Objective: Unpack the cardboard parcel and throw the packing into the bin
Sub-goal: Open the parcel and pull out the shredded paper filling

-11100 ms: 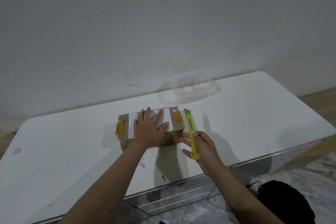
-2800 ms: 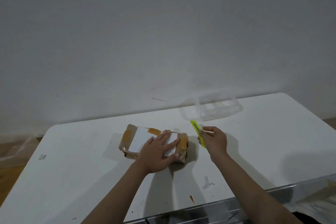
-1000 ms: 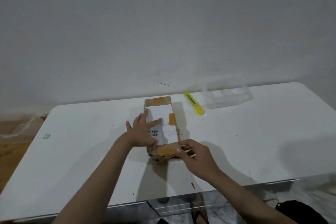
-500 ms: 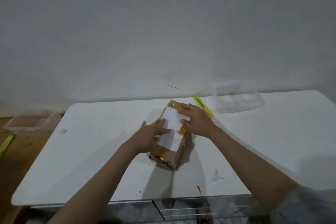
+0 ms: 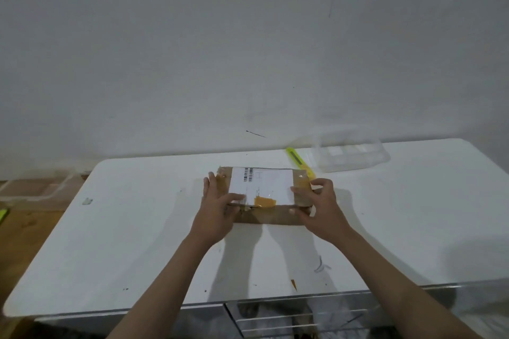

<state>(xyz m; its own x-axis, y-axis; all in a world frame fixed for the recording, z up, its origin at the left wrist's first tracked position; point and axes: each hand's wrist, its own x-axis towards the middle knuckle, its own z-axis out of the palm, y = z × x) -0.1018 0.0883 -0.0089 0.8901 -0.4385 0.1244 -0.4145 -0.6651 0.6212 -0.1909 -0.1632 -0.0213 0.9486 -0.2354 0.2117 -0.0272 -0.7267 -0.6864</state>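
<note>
A brown cardboard parcel with a white barcode label and orange tape patches lies long side towards me in the middle of the white table. My left hand holds its left end, thumb laid along the top front edge and fingers round the far side. At the right end my right hand grips the parcel, thumb on top and fingers curled round the corner. A yellow utility knife lies behind the parcel, apart from both hands.
A clear plastic container sits at the back right of the table by the wall. On the wooden floor at left stands another clear tray, with a green object at the frame's left edge. Metal rails run under the table's front edge.
The parcel has been turned from pointing away from me to lying crosswise. My right hand shifted from its far end to its right end; my left hand moved to the left end.
</note>
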